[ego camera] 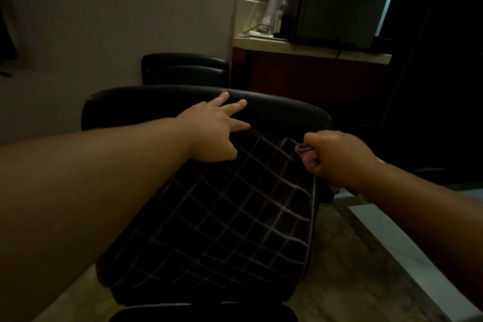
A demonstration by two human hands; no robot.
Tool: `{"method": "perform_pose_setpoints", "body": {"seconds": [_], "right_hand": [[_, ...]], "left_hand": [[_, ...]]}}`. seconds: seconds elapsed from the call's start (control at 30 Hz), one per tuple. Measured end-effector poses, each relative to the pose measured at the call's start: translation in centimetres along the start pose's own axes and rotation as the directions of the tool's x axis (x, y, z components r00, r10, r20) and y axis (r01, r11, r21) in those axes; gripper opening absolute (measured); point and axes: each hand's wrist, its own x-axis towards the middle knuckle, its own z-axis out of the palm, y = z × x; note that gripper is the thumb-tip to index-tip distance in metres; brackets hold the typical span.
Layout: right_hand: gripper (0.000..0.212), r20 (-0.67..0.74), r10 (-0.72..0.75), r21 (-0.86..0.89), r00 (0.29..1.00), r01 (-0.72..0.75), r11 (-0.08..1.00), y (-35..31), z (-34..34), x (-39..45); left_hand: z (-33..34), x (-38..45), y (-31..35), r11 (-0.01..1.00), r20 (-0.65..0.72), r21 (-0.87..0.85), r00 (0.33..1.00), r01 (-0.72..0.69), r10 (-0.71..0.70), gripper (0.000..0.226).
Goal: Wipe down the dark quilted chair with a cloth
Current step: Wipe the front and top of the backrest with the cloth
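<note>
Bracing against the top of the backrest, the left hand (213,133) lies with straight, spread fingers on the smooth dark roll that caps the quilted chair (222,217), holding nothing. The right hand (337,159) is balled into a fist near the chair's upper right edge, with a small wad of pinkish cloth (303,150) poking out between thumb and forefinger.

The chair stands on the floor (347,269), just in front of the person and filling the middle of the view, with a second dark chair (184,68) behind it against the wall. It looks padded and yielding, with a slick, leather-like skin stitched in pale grid lines; a cloth should glide over the panels but may snag or leave dirt in the seams. It is probably heavy enough to stay put, though it could tip or swivel under a hard push, so steadying it by the firm top roll seems sensible. The cloth is soft and light, best bunched in the palm.

Dim light swallows much detail. Most of the cloth is hidden inside the fist, and the chair's base and legs are out of sight. At the far right, a desk (308,48) carries a spray bottle (277,0) and a dark screen (342,0); the small items beside the bottle are unclear.
</note>
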Motion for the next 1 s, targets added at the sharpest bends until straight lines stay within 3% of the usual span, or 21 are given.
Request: {"method": "perform_pose_setpoints", "body": {"seconds": [0.13,0.27,0.5,0.6,0.77,0.9,1.0], "right_hand": [[0.021,-0.097,0.067,0.078,0.993,-0.06,0.995,-0.6,-0.6,1.3],[0.022,-0.137,0.151,0.109,0.979,-0.136,0.985,-1.0,-0.2,2.3],[0.023,0.029,0.047,0.017,0.998,-0.047,0.999,-1.3,-0.3,1.0],[0.02,-0.021,0.06,-0.006,0.998,-0.06,0.998,-1.3,-0.4,1.7],[0.016,-0.1,0.171,0.113,0.98,-0.16,0.981,-1.3,-0.5,3.6],[0.016,-0.052,0.116,0.157,0.992,-0.106,0.982,-1.2,0.0,2.0],[0.018,-0.015,0.062,0.077,0.998,-0.061,0.995,-1.6,-0.1,1.1]], "left_hand": [[0.7,-1.3,-1.1,0.999,-0.022,0.02,0.999,0.026,-0.026,0.071],[1.3,-2.5,-1.4,0.969,-0.168,0.237,0.985,0.067,-0.027,0.063],[1.4,-2.1,-1.1,0.987,-0.105,-0.084,0.983,0.139,-0.148,0.065],[1.2,-1.8,-1.1,0.988,-0.096,-0.085,0.986,0.13,-0.138,0.064],[0.7,-1.7,-1.7,0.986,-0.055,-0.115,0.99,0.121,-0.128,0.062],[1.0,-1.5,-1.5,0.99,-0.067,-0.066,0.989,0.126,-0.13,0.062],[1.0,-1.3,-1.3,0.99,-0.079,-0.05,0.988,0.13,-0.134,0.06]]}}
